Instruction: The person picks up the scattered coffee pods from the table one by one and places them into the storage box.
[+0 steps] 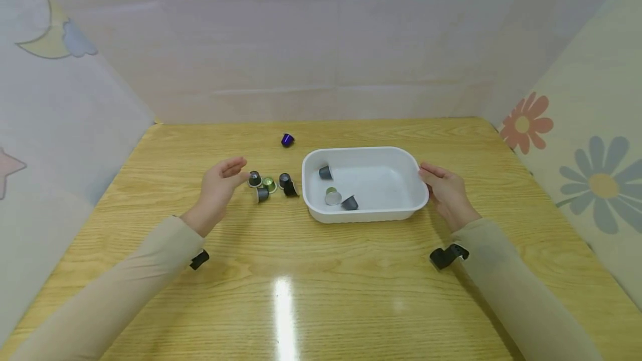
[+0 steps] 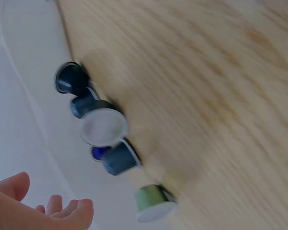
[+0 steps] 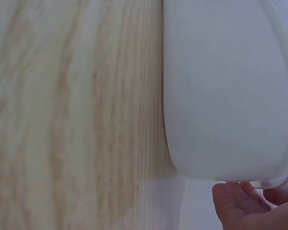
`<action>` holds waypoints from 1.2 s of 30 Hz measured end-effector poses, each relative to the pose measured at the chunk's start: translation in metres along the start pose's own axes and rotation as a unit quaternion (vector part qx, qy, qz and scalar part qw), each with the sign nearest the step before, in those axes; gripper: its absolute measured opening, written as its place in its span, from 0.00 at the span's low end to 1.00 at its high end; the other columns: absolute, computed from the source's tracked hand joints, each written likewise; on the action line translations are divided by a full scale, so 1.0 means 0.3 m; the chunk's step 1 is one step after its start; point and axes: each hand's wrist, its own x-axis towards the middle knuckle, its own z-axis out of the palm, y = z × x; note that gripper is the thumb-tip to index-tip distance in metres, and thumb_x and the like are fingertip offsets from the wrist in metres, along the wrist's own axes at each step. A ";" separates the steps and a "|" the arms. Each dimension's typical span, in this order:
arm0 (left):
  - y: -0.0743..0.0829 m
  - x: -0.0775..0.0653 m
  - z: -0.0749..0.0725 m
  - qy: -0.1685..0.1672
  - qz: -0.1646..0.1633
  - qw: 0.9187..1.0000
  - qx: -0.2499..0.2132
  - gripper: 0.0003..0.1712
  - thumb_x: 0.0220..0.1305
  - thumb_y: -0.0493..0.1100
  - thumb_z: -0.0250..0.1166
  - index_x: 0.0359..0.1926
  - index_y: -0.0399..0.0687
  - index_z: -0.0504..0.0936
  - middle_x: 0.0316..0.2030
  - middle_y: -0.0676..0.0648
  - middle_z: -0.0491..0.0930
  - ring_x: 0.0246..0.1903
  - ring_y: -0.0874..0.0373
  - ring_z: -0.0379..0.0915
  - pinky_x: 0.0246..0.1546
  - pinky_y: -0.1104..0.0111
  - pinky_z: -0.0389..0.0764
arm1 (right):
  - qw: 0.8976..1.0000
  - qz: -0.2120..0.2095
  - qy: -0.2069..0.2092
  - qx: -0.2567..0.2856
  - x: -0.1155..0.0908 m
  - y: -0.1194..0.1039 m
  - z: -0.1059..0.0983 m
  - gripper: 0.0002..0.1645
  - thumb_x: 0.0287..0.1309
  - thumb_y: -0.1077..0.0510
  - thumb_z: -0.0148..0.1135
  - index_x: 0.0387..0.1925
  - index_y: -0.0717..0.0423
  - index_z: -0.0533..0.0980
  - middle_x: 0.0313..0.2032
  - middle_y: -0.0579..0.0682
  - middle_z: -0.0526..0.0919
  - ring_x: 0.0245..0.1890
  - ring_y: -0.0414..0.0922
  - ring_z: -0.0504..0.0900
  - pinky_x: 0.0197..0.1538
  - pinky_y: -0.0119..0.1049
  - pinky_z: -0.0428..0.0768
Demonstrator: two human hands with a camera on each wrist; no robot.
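Note:
My left hand (image 1: 219, 188), fingers loosely bent and holding nothing, is just left of a cluster of coffee capsules. That cluster has a green capsule (image 1: 270, 184) among dark ones, such as a dark capsule (image 1: 262, 195) at the front and a black capsule (image 1: 291, 189) beside the tray. In the left wrist view, the fingers (image 2: 81, 211) are apart from the green capsule (image 2: 151, 197). At the right end of a white plastic tray (image 1: 368, 217), my right hand (image 1: 448, 193) grips the rim; its fingertips (image 3: 223, 194) show below the edge in the right wrist view.
Inside the tray lie a dark grey capsule (image 1: 326, 172), a foil-lidded capsule (image 1: 333, 198) and another dark capsule (image 1: 350, 203). A purple-blue capsule (image 1: 287, 140) lies farther back on the wooden table (image 1: 351, 288). A pale cloth wall (image 1: 321, 60) rises behind the table.

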 end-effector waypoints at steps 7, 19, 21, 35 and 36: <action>-0.041 0.033 -0.037 0.019 0.009 1.000 -0.002 0.33 0.69 0.31 0.57 0.72 0.35 0.58 0.71 0.40 0.59 0.71 0.50 0.50 0.70 0.61 0.55 | 1.000 -0.004 -0.004 -0.006 -0.002 -0.002 0.001 0.30 0.68 0.59 0.56 0.69 0.58 0.65 0.59 0.49 0.72 0.43 0.33 0.75 0.39 0.20 0.78; -0.075 0.070 -0.091 0.007 -0.030 0.998 0.060 0.39 0.70 0.36 0.58 0.75 0.40 0.49 0.74 0.42 0.50 0.73 0.48 0.42 0.72 0.56 0.49 | 1.000 -0.010 -0.005 -0.006 0.001 0.005 -0.002 0.31 0.68 0.59 0.58 0.69 0.59 0.64 0.55 0.47 0.75 0.42 0.33 0.75 0.39 0.20 0.78; -0.079 0.076 -0.099 0.004 -0.037 0.997 0.066 0.40 0.70 0.36 0.58 0.76 0.41 0.48 0.74 0.42 0.49 0.73 0.47 0.41 0.72 0.55 0.48 | 1.000 -0.009 -0.006 -0.004 0.002 0.006 -0.003 0.31 0.67 0.59 0.58 0.69 0.60 0.64 0.53 0.46 0.75 0.42 0.33 0.75 0.39 0.21 0.78; -0.107 0.118 -0.138 -0.053 -0.078 0.991 0.090 0.43 0.70 0.34 0.57 0.76 0.38 0.42 0.75 0.39 0.42 0.73 0.42 0.37 0.72 0.53 0.46 | 0.999 -0.023 -0.020 0.011 -0.007 0.005 -0.009 0.32 0.67 0.59 0.59 0.69 0.63 0.63 0.38 0.38 0.79 0.39 0.31 0.77 0.38 0.21 0.78; -0.107 0.120 -0.140 -0.053 -0.078 0.991 0.091 0.43 0.70 0.34 0.58 0.76 0.38 0.42 0.75 0.39 0.42 0.73 0.42 0.37 0.72 0.53 0.46 | 1.000 -0.021 -0.020 0.010 -0.007 0.005 -0.009 0.32 0.67 0.59 0.59 0.69 0.63 0.63 0.38 0.38 0.78 0.39 0.32 0.76 0.38 0.21 0.78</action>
